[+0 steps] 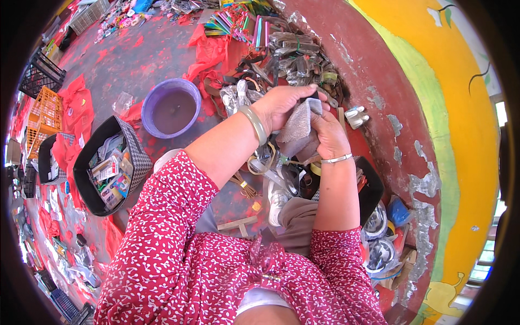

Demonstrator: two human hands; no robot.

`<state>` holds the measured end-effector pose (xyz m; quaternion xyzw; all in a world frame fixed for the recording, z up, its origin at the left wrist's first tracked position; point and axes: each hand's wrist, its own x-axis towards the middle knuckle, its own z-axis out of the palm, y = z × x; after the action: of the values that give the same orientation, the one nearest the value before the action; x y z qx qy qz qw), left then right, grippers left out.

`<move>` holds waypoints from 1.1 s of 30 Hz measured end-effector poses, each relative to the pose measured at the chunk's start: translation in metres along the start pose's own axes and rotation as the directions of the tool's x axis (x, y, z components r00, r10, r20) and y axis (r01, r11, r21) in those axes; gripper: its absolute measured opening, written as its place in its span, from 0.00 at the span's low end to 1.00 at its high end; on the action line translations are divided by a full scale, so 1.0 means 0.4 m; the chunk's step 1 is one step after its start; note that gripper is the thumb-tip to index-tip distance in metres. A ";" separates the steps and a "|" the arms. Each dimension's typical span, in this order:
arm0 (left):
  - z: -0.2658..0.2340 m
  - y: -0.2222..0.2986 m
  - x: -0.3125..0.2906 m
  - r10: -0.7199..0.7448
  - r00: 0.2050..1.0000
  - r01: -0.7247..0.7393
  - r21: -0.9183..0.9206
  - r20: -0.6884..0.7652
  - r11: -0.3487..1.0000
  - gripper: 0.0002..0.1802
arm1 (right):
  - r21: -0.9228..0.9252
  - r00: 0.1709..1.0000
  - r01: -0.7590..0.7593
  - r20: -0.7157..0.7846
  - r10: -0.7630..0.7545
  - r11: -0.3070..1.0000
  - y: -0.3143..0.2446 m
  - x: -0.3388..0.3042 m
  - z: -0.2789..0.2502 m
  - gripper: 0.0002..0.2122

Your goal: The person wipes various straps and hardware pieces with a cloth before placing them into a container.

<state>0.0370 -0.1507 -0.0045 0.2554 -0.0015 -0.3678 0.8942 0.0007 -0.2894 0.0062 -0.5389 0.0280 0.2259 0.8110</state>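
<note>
In front of me, both hands are closed on a grey cloth [297,123] that hangs in folds between them. My left hand [277,106], a pale bangle on its wrist, grips the cloth's upper part with thumb and fingers. A small black piece [311,98] shows at the left fingertips; I cannot tell what it belongs to. My right hand [331,133], wearing a silver bracelet, pinches the cloth's right side. Beneath the hands lies a jumble of belts and straps [265,162], partly hidden by the cloth and arms.
A purple basin [148,123] of murky water stands left of my hands. Nearby is a checkered basket [138,154] with packaged goods. Plastic-wrapped items [298,49] are heaped along the peeling wall [374,70]. An orange crate [46,111] sits far left.
</note>
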 end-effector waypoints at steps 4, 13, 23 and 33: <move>0.020 0.022 -0.013 0.148 0.987 -0.143 0.077 -0.060 0.987 0.18 | -0.086 1.000 -0.024 0.005 0.025 0.996 0.001 0.011 -0.001 0.10; 0.035 0.038 -0.035 0.253 0.944 -0.217 0.181 -0.212 0.959 0.16 | -0.065 0.998 -0.049 0.028 0.051 0.997 0.003 -0.015 0.063 0.08; -0.016 0.097 -0.017 0.296 0.906 -0.240 0.210 -0.303 0.948 0.16 | -0.328 0.981 -0.045 0.164 0.104 0.943 0.047 -0.099 0.078 0.08; -0.068 0.126 -0.011 0.384 0.840 -0.302 0.257 -0.384 0.918 0.15 | -0.563 0.872 -0.032 0.388 0.298 0.826 0.018 -0.214 0.123 0.10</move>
<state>0.0721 -0.1054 -0.0044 0.4075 0.1140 -0.1344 0.8960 -0.0886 -0.2723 0.0454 -0.6711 -0.1814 0.4168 0.5857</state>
